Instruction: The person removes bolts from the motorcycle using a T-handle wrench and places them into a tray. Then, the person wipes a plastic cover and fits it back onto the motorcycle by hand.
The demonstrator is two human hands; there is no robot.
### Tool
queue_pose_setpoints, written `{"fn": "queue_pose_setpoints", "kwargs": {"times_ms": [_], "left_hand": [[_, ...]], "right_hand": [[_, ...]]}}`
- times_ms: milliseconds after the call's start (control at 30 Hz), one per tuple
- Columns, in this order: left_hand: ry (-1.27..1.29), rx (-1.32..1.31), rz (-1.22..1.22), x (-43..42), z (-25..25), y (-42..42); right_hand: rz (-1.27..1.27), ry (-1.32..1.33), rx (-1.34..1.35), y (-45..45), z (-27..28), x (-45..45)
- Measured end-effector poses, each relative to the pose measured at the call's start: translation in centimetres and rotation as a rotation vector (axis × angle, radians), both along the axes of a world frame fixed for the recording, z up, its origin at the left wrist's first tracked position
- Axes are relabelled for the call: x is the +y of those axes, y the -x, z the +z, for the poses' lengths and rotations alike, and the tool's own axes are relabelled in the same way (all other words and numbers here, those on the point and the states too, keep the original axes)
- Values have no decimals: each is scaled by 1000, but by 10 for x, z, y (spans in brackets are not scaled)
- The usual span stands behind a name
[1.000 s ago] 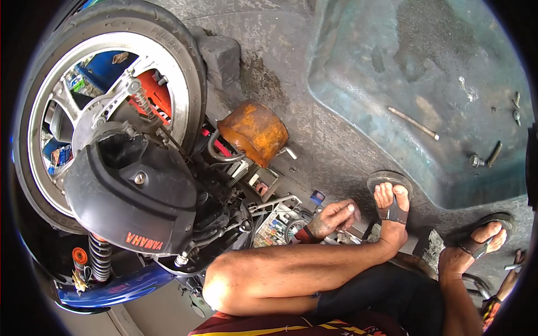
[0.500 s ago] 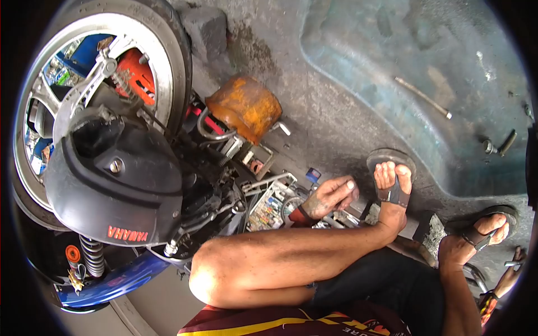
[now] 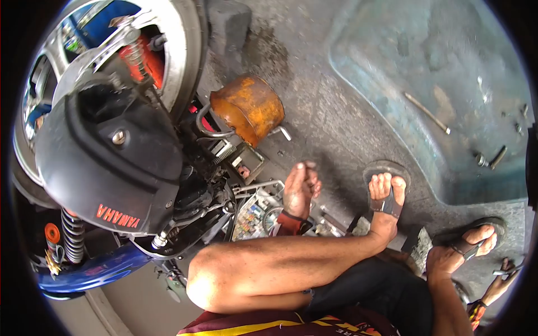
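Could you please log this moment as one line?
left hand: fingers curled, hold unclear | right hand: holding metal tool | YAMAHA cover: frame left | blue-green tray: long bolt inside

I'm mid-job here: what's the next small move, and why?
Probably bring the right hand with its silvery metal piece toward the left hand: it sits out at the picture's edge, while the left hand, nearer the black YAMAHA cover, is partly curled with nothing clearly visible in it.
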State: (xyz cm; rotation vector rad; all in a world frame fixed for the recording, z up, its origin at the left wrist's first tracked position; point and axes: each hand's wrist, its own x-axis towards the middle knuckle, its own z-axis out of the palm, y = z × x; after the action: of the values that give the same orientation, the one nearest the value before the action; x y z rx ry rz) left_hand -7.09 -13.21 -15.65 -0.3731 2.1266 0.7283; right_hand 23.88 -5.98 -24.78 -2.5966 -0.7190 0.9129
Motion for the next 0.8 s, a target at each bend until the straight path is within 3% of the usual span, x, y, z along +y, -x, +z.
{"fn": "queue_pose_setpoints", "kwargs": {"times_ms": [233,567,700,800], "left_hand": [[-376,330,145,-31,34,13],[-565,807,379,-123,93,30],[-577,797,318,-140,104,29],[-637,830,447,-169,84,25]], "right_hand": [[269,-115,82,-11,-5,3],[697,-280,209,-49,-12,38],[848,-329,211,-70,-9,62],[944,-361,194,-88,2,84]]}}
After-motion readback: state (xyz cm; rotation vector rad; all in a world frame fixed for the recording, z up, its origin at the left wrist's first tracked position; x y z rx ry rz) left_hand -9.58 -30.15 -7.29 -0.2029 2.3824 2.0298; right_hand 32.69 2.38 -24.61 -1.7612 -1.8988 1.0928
